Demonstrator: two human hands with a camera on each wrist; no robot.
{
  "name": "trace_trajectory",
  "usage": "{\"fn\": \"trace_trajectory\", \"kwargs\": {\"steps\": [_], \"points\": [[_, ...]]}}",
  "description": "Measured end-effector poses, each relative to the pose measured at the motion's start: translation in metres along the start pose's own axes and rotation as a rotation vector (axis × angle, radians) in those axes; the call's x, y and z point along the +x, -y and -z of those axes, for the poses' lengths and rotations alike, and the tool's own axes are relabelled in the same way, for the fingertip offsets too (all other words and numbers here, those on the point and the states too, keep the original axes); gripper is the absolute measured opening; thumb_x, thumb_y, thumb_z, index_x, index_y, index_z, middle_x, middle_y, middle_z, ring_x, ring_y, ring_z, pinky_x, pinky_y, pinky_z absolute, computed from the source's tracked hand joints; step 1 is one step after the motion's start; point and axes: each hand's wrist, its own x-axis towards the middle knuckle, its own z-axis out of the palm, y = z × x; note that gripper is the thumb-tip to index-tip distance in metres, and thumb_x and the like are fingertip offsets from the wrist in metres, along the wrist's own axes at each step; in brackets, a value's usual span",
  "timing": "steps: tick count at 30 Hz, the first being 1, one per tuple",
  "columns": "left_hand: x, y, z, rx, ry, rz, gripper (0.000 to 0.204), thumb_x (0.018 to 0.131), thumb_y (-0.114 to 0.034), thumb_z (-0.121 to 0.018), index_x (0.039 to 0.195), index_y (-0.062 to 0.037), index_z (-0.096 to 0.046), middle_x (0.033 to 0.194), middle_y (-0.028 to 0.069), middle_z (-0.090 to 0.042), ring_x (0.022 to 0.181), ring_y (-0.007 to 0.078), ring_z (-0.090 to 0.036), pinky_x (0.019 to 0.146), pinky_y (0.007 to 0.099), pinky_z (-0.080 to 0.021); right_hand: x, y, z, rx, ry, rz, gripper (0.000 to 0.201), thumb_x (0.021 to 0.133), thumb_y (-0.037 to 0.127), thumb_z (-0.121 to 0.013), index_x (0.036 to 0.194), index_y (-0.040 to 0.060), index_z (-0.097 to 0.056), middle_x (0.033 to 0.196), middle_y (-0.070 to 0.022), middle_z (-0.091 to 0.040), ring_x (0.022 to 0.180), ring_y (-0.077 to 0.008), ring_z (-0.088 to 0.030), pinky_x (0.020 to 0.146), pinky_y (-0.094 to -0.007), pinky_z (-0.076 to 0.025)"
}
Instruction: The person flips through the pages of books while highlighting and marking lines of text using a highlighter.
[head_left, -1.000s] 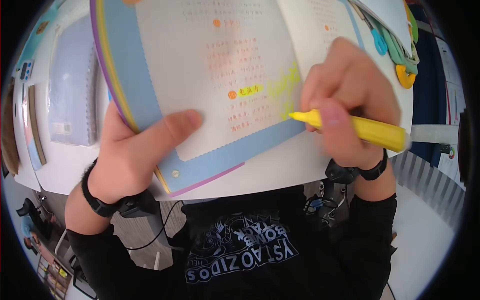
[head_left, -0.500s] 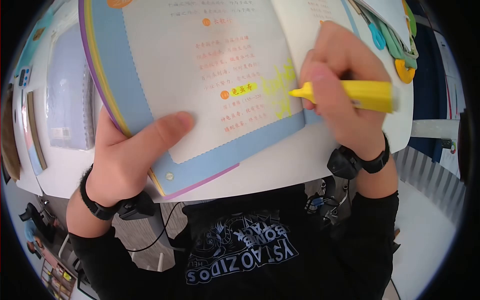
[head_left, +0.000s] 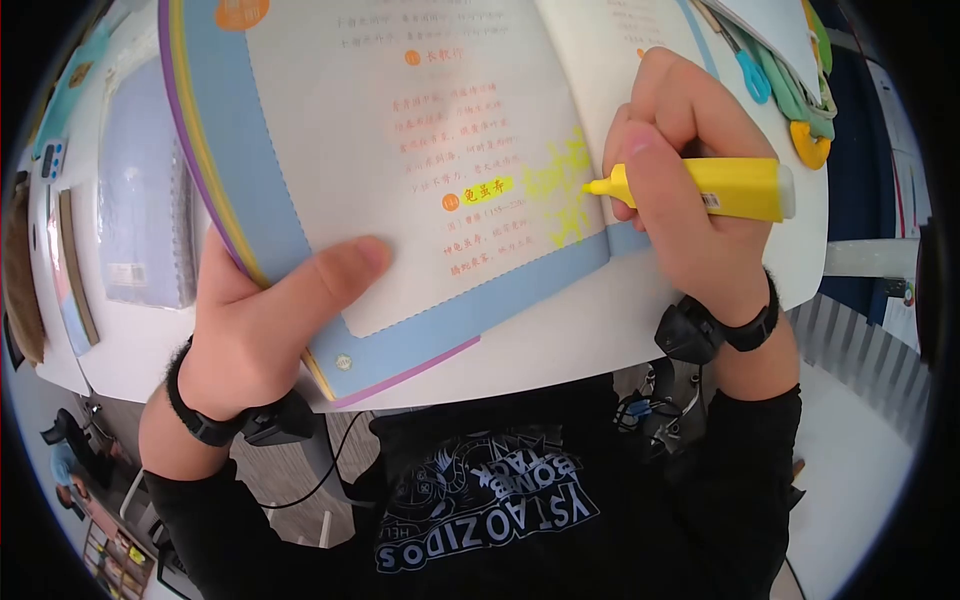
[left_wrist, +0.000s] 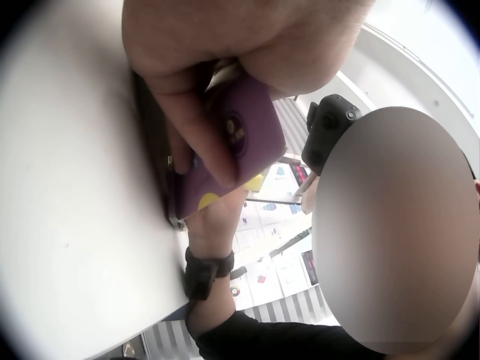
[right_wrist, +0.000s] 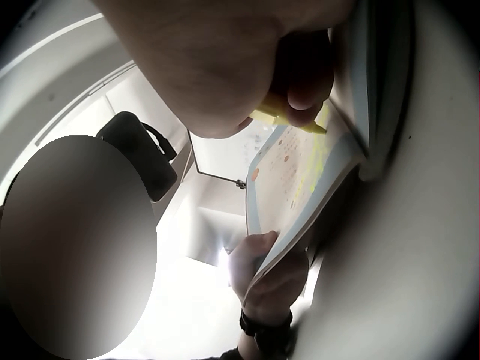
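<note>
An open book (head_left: 370,170) with blue page borders is tilted up off the table at its left side. My left hand (head_left: 265,310) grips its lower left edge, thumb on the page; in the left wrist view the fingers (left_wrist: 206,142) lie against the purple cover (left_wrist: 259,124). My right hand (head_left: 690,190) pinches a yellow highlighter (head_left: 740,190), its tip at the page near the fold. Yellow scribbles (head_left: 560,195) cover the margin there, and one printed heading (head_left: 488,190) is highlighted yellow. In the right wrist view the highlighter tip (right_wrist: 313,128) points onto the page.
A notebook in a clear plastic sleeve (head_left: 145,190) lies at the left of the white table (head_left: 550,335), beside a small timer (head_left: 52,160). Blue-handled scissors (head_left: 755,80) and a green and yellow item (head_left: 808,140) lie at the back right.
From a second ago, the book has shifted slightly left and the right hand has moved up and left with the highlighter, now held more level. Over the last half second little has moved.
</note>
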Motion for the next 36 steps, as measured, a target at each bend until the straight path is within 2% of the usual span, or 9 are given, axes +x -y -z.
{"fn": "trace_trajectory", "kwargs": {"steps": [5, 7, 11, 18, 19, 23, 25, 29, 36], "points": [[0.002, 0.0, 0.0, 0.026, 0.002, -0.006, 0.034, 0.095, 0.001, -0.069, 0.129, 0.0029, -0.064, 0.112, 0.0082, -0.074, 0.097, 0.0143, -0.07, 0.083, 0.0295, -0.057, 0.005, 0.004, -0.011, 0.084, -0.24, -0.018, 0.026, 0.084, 0.001, -0.065, 0.071, 0.0029, -0.043, 0.064, -0.0035, -0.041, 0.056, -0.0154, -0.037, 0.052, -0.0315, -0.03], [0.003, 0.001, -0.002, -0.015, -0.012, -0.015, 0.035, 0.095, 0.001, -0.069, 0.13, 0.0027, -0.063, 0.113, 0.008, -0.073, 0.098, 0.0142, -0.069, 0.084, 0.0298, -0.057, 0.005, 0.008, -0.008, 0.025, -0.044, 0.073, 0.025, 0.08, -0.002, -0.064, 0.07, 0.0031, -0.042, 0.064, -0.0047, -0.04, 0.055, -0.0185, -0.039, 0.052, -0.0319, -0.03], [0.0, 0.0, -0.001, 0.015, 0.01, -0.006, 0.035, 0.095, 0.001, -0.068, 0.13, 0.0026, -0.063, 0.114, 0.008, -0.073, 0.099, 0.0144, -0.07, 0.084, 0.0301, -0.057, 0.007, 0.007, -0.001, 0.041, 0.043, 0.359, 0.017, 0.093, 0.002, -0.058, 0.081, 0.0061, -0.046, 0.07, -0.0033, -0.051, 0.06, -0.0135, -0.047, 0.055, -0.0286, -0.039], [0.002, 0.0, 0.002, 0.015, 0.014, 0.018, 0.035, 0.095, 0.001, -0.068, 0.129, 0.0029, -0.063, 0.114, 0.0083, -0.073, 0.098, 0.0149, -0.07, 0.084, 0.0298, -0.057, 0.002, 0.0, 0.0, -0.034, -0.039, 0.038, 0.023, 0.096, 0.002, -0.057, 0.078, 0.005, -0.044, 0.077, -0.0036, -0.052, 0.06, -0.0101, -0.048, 0.055, -0.0234, -0.038], [0.002, 0.0, 0.003, 0.029, 0.003, 0.031, 0.035, 0.095, 0.001, -0.068, 0.129, 0.003, -0.063, 0.114, 0.0087, -0.074, 0.098, 0.0152, -0.071, 0.084, 0.0298, -0.057, 0.005, 0.003, -0.011, 0.035, -0.213, 0.02, 0.029, 0.082, 0.0, -0.066, 0.069, 0.0047, -0.041, 0.063, -0.0039, -0.039, 0.056, -0.0165, -0.036, 0.052, -0.0327, -0.029], [0.003, 0.002, 0.002, -0.005, -0.009, 0.003, 0.035, 0.095, 0.001, -0.068, 0.13, 0.0032, -0.063, 0.115, 0.0094, -0.074, 0.098, 0.0158, -0.071, 0.084, 0.0299, -0.057, 0.007, 0.006, -0.006, -0.01, -0.155, 0.121, 0.029, 0.081, 0.0, -0.067, 0.069, 0.0045, -0.041, 0.063, -0.0043, -0.039, 0.055, -0.0174, -0.036, 0.052, -0.033, -0.029], [0.001, 0.001, 0.001, -0.004, 0.004, 0.01, 0.035, 0.095, 0.001, -0.068, 0.129, 0.0031, -0.063, 0.115, 0.0095, -0.073, 0.099, 0.0158, -0.071, 0.085, 0.0303, -0.057, 0.006, 0.004, 0.001, -0.09, 0.022, 0.148, 0.022, 0.091, 0.001, -0.059, 0.074, 0.0054, -0.044, 0.074, -0.0049, -0.054, 0.063, -0.0117, -0.046, 0.057, -0.0278, -0.035], [-0.001, 0.001, 0.001, -0.032, -0.003, 0.022, 0.035, 0.095, 0.001, -0.068, 0.129, 0.003, -0.063, 0.115, 0.0095, -0.073, 0.1, 0.0158, -0.071, 0.086, 0.0304, -0.057, 0.002, 0.004, -0.001, -0.017, -0.043, 0.035, 0.022, 0.089, 0.0, -0.059, 0.074, 0.0053, -0.045, 0.073, -0.0056, -0.054, 0.065, -0.0137, -0.046, 0.058, -0.0295, -0.035], [0.002, -0.001, 0.002, -0.012, -0.007, 0.034, 0.036, 0.094, 0.001, -0.069, 0.129, 0.0031, -0.063, 0.115, 0.0092, -0.073, 0.1, 0.016, -0.071, 0.086, 0.0307, -0.057, 0.003, 0.0, 0.008, -0.05, -0.041, 0.299, 0.012, 0.098, 0.004, -0.054, 0.088, 0.005, -0.049, 0.083, -0.0089, -0.058, 0.067, -0.0125, -0.051, 0.06, -0.0267, -0.042]]}}
